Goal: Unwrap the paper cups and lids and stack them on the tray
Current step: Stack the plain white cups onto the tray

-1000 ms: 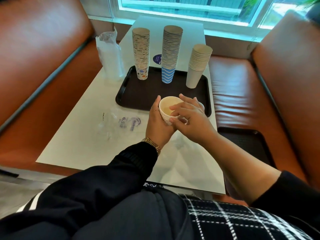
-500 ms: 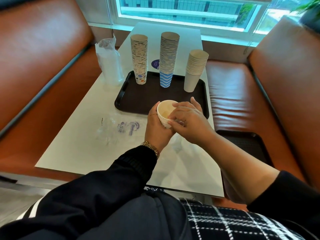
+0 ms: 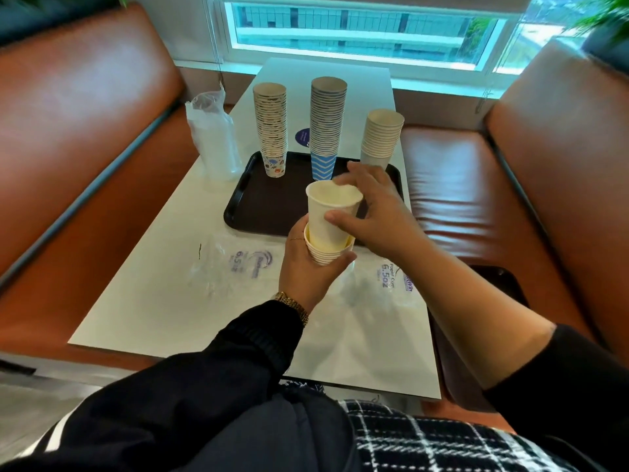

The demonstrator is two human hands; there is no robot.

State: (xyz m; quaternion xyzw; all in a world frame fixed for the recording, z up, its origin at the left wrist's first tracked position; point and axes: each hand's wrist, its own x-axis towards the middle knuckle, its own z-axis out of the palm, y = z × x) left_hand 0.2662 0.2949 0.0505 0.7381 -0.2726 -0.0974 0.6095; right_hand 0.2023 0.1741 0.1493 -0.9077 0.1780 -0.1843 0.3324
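I see the left hand [image 3: 308,267] curled around a short stack of white cups [image 3: 323,255], holding it above the near edge of the tray [image 3: 272,209], over the white table [image 3: 163,301]. The right hand [image 3: 371,212] pinches a single white cup [image 3: 328,216] between thumb and fingers; the thumb lies on the near wall and the fingers reach over the far rim. This cup stands upright, with its bottom part inside the top of the stack that the left hand holds, and most of its body is out. On the far part of the dark tray three stacks stand mouth down: a patterned stack [image 3: 270,131] at the left, a taller blue-striped stack [image 3: 326,127] in the middle, and a shorter plain stack [image 3: 381,137] at the right, just behind the right hand. A bag of lids [image 3: 212,141], in clear plastic, stands on the table left of the tray. Two flat empty wrappers [image 3: 235,264] with blue print lie on the table near the hands.
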